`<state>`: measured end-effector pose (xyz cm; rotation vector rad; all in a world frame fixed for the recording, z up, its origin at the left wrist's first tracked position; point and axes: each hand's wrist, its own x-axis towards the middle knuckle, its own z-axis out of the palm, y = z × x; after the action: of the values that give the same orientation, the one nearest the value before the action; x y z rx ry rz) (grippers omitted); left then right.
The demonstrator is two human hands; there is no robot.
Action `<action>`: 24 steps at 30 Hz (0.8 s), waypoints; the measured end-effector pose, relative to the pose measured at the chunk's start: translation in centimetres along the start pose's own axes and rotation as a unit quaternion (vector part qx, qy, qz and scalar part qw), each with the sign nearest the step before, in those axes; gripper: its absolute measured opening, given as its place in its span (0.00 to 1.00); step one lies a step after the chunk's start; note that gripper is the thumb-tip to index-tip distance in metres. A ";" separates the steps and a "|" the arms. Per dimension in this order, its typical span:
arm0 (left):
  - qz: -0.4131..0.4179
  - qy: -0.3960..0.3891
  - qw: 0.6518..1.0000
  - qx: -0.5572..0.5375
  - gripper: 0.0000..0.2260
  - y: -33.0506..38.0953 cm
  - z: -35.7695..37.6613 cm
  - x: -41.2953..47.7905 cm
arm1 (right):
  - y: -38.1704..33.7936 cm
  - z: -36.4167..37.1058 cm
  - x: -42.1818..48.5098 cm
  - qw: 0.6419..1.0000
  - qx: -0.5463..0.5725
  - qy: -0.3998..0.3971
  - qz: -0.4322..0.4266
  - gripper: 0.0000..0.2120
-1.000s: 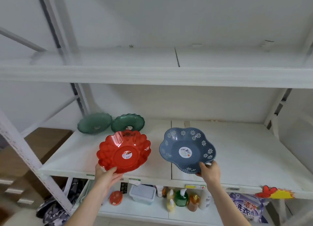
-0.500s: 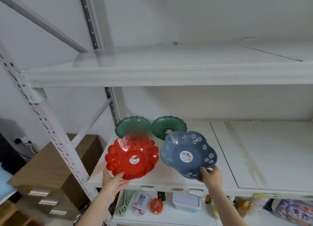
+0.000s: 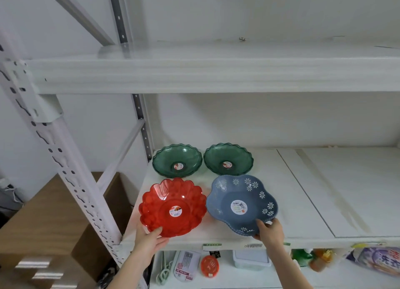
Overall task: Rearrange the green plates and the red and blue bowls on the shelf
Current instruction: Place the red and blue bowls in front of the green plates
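Left hand [image 3: 149, 240] pinching near rim of translucent red scalloped plastic bowl [image 3: 172, 207], thumb on top. Right hand [image 3: 269, 231] gripping near rim of blue flower-shaped bowl with white daisy print [image 3: 242, 204]. Both bowls at front of white middle shelf board [image 3: 303, 191], side by side, nearly touching. Behind red bowl: two dark green wavy-rimmed translucent plates [image 3: 177, 160] [image 3: 228, 159], level on shelf.
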<state>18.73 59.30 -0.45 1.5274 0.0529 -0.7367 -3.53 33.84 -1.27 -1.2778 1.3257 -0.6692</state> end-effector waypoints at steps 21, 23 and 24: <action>-0.014 -0.016 0.999 0.031 0.33 -1.0 -1.1 3.3 | 2.2 0.9 1.6 0.999 -0.033 0.012 0.028 0.12; -0.020 -0.007 0.999 0.041 0.32 -1.1 -1.2 3.3 | 2.3 0.7 1.6 0.999 -0.034 0.017 0.024 0.14; -0.021 0.003 0.998 0.051 0.31 -1.0 -1.3 3.2 | 2.3 0.7 1.5 0.999 -0.038 0.018 0.025 0.15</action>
<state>21.33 59.27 -2.95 1.6289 0.0523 -0.7787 -3.26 33.21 -4.00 -1.2951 1.4199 -0.6142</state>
